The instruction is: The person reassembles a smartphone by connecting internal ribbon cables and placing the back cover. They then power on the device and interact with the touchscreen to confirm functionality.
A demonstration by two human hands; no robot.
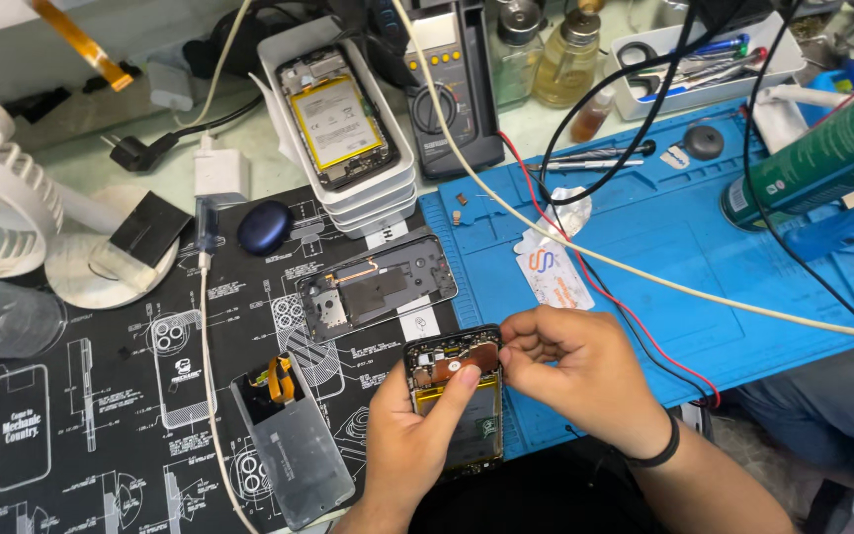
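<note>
Black-framed opened phone (454, 400) held low at the near desk edge, left hand (409, 447) cupping it, thumb pressed on its upper boards.
Right hand (570, 371) alongside, grip pinched at the phone's top right corner; pinched part too small to make out. Exposed inside: copper-brown shielding above, yellow strip, dark battery bay. Beneath, black blueprint-print mat (101, 415) beside blue work mat (664, 267). Farther back, stacked white trays (343, 119) carrying another opened phone, multimeter (452, 89), glass bottles (565, 54). Forearms cut off at frame bottom.
</note>
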